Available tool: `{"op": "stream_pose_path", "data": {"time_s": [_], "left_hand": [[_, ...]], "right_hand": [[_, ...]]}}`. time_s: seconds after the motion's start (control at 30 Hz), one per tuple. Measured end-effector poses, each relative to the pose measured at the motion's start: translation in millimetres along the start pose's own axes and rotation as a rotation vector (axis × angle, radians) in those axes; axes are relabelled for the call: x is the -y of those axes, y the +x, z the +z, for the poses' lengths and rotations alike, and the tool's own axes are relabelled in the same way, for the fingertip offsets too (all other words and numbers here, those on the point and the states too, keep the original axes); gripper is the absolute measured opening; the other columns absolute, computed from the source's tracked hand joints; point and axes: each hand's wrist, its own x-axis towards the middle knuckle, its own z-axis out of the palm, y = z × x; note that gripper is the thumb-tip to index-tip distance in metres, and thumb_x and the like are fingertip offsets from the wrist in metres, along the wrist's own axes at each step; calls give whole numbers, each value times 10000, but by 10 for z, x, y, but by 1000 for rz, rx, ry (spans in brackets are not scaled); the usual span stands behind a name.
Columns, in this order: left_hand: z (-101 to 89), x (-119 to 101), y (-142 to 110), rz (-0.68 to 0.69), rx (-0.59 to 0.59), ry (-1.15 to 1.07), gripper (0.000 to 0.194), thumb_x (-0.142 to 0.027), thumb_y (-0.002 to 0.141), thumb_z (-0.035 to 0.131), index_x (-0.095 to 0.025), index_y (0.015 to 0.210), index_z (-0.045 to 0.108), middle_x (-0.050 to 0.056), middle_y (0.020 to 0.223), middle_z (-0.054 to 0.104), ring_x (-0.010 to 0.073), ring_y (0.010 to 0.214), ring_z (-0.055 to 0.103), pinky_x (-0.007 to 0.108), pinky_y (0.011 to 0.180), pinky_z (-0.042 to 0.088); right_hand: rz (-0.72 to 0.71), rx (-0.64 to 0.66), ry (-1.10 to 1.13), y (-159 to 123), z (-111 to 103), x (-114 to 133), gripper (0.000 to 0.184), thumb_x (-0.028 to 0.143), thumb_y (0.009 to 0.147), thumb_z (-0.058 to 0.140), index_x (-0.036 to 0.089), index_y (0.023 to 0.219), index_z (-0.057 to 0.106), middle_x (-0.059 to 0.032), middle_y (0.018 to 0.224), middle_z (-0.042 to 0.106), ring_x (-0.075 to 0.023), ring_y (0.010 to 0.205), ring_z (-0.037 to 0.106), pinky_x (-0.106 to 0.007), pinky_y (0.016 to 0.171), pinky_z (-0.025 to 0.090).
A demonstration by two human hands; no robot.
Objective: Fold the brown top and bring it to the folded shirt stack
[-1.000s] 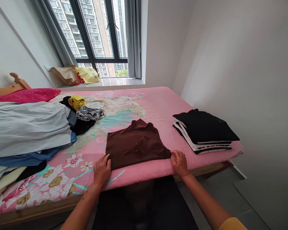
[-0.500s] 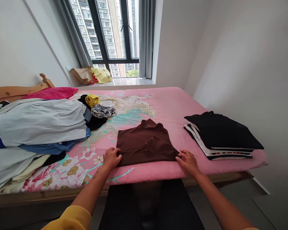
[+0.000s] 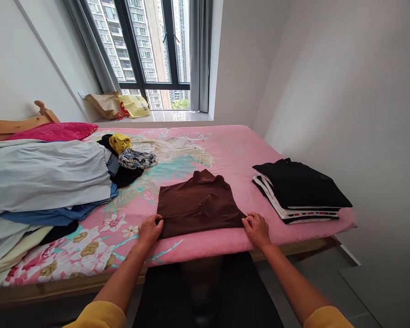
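Observation:
A dark brown high-necked top (image 3: pixel 194 200) lies partly folded near the bed's front edge, its collar pointing away from me. My left hand (image 3: pixel 151 228) pinches the near left side of the top, thumb and fingers closed on the fabric. At the opposite corner, my right hand (image 3: pixel 256 230) is closed on the cloth in the same way. A folded flap with a pointed fold crosses the top's right half. The cloth between the hands lies flat on the bedsheet.
Folded clothes (image 3: pixel 300 191), a black piece uppermost, form a stack on the right. Loose clothes (image 3: pixel 48 177) heap up on the left, with a yellow bundle (image 3: pixel 120 143) behind. A pink flowered sheet (image 3: pixel 225 146) covers the bed. Bags (image 3: pixel 105 105) rest on the windowsill.
Both hands have closed their fingers on the brown top's near corners. The whole view has shifted slightly, so things appear further left. The top keeps its folded shape.

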Motion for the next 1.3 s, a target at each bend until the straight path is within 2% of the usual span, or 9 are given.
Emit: {"op": "stream_pose_path", "data": {"time_s": [0.1,0.17,0.33,0.4,0.6,0.77,1.03,1.2,1.3], "left_hand": [[-3,-138,-85,80,-131,-9,262,-230,804,462,-195,1020,606,73,1069,630,228,1044,545,363,926,401],[20,-349,-191,296,-181,-63,261,-189,826,429,-205,1006,617,70,1102,618,210,1087,526,352,970,381],[190,-1152,-428,840,25,-180,356,-112,857,363,-256,1055,622,10,1161,623,149,1184,477,308,1029,345],[276,-1439,-411,804,28,-159,370,-131,866,368,-254,1135,591,26,1200,603,163,1186,473,328,1017,348],[429,-1798,-34,281,24,32,382,-393,813,519,-184,1124,591,138,1176,561,306,1110,471,472,907,367],[439,-1772,172,302,94,47,156,-318,816,518,-215,815,635,75,1024,605,251,1028,499,403,870,375],[441,-1765,200,301,116,73,302,-458,811,510,-210,927,638,89,1039,593,272,1020,492,415,841,390],[414,-1839,247,344,186,111,195,-358,799,521,-214,804,653,80,1038,595,262,1053,480,408,881,359],[417,-1847,272,353,214,118,269,-393,805,512,-230,985,627,73,1073,600,257,1069,485,419,912,336]], "right_hand": [[-13,18,24,-10,6,-27,239,393,828,486,214,812,643,-66,1089,581,-236,1069,493,-381,867,386],[-16,27,41,-14,0,-37,209,358,814,490,213,837,639,-64,1096,577,-234,1075,493,-384,878,385],[0,19,52,-14,-15,-10,180,310,789,493,206,832,633,-69,1086,578,-240,1064,501,-396,877,389],[-1,9,58,-16,-12,8,174,303,787,490,207,822,630,-67,1078,579,-239,1061,502,-394,872,392],[-23,-55,62,-28,3,40,127,277,764,521,207,819,611,-70,1067,575,-238,1046,498,-382,850,394],[-4,-69,71,-26,-16,79,121,273,785,509,213,819,608,-66,1072,570,-240,1069,481,-387,860,383],[12,-71,51,-25,-35,115,109,272,797,504,211,807,593,-63,1076,556,-239,1088,460,-386,874,365],[19,-65,46,-35,-42,122,124,285,813,493,212,828,592,-65,1094,554,-238,1101,455,-388,881,357],[32,-55,38,-40,-55,142,131,288,813,488,210,829,591,-66,1101,553,-236,1111,450,-385,889,348]]}}
